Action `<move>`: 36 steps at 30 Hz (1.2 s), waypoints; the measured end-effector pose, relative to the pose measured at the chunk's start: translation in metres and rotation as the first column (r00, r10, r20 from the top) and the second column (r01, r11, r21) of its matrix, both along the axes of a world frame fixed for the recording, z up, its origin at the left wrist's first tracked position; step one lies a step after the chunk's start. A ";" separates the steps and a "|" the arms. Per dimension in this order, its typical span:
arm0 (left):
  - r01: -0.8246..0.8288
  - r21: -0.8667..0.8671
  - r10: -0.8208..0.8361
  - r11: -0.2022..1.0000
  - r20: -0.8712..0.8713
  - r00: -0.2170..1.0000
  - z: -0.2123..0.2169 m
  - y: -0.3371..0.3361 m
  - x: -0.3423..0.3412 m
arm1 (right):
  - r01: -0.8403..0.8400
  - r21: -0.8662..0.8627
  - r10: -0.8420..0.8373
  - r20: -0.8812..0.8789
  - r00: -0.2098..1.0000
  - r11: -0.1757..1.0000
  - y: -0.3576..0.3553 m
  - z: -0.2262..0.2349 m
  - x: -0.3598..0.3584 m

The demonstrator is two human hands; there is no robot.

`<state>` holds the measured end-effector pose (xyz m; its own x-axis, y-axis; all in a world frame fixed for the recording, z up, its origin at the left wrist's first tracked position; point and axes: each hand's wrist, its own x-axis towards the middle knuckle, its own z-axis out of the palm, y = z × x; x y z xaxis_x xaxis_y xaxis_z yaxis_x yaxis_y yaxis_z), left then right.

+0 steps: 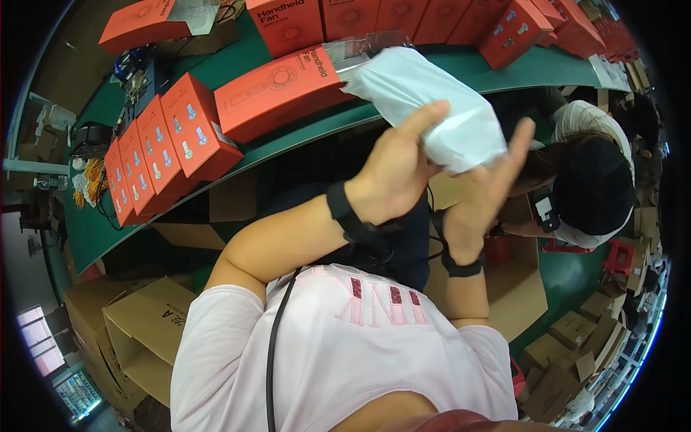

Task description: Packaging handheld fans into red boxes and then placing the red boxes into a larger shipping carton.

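Note:
My left hand (394,173) is closed around a white wrapped packet (439,97), the thumb lying along its upper side. What the wrapping covers is hidden. Close to the packet's near end, my right hand (476,209) has its fingers stretched out; whether it touches the packet I cannot tell. The packet's far end meets a clear plastic piece (356,54) that sticks out of the right end of a red box (277,90). That box lies on its side along the near edge of the green table (291,144).
Several red boxes (198,129) stand in a row at the left, and more (432,18) line the back. Open cardboard boxes (147,317) are at the lower left. To the right, a co-worker in a dark cap (594,180) bends near a red stool (619,255).

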<state>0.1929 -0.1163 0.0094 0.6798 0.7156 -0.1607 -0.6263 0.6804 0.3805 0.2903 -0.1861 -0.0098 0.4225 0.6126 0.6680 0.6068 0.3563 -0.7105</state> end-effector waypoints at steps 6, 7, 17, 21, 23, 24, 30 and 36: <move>-0.088 0.139 0.096 0.986 -0.058 0.994 -0.006 0.014 -0.010 | 0.229 -0.033 -0.182 0.504 0.845 0.973 -0.047 0.033 0.020; -0.068 0.207 0.091 0.976 -0.107 0.990 -0.003 0.008 -0.010 | 0.101 -0.071 -0.060 0.440 0.896 0.992 -0.035 0.030 0.009; 0.450 0.889 0.487 -0.079 -0.360 0.796 -0.011 0.006 -0.048 | -0.459 -0.146 0.229 -0.712 0.664 0.876 -0.051 -0.064 0.050; 0.678 0.653 0.693 -0.339 -0.315 0.649 -0.008 0.012 -0.070 | -0.974 -0.103 0.175 -0.975 0.139 0.204 -0.004 0.002 0.056; 0.786 0.524 0.729 -0.327 -0.390 0.563 -0.008 0.014 -0.074 | -0.917 -0.396 0.502 -0.784 0.366 0.050 0.009 0.022 0.049; 0.819 0.471 0.777 -0.328 -0.358 0.517 -0.007 0.017 -0.071 | -0.915 -0.400 0.498 -0.784 0.371 0.053 0.016 0.028 0.042; 0.722 0.691 0.957 -0.034 -0.186 0.223 0.009 0.058 -0.092 | -0.459 -0.760 0.766 0.079 0.638 0.461 0.097 0.063 0.051; 0.807 0.532 0.963 0.258 -0.208 -0.170 -0.029 0.096 -0.109 | -0.078 -0.766 0.739 0.582 0.340 0.639 0.213 0.093 0.046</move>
<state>0.0843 -0.0207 -0.0191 0.3703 0.8514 0.3714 0.8710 -0.4573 0.1798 0.3360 0.0265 0.0834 -0.5299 0.8471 -0.0396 0.8446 0.5229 -0.1153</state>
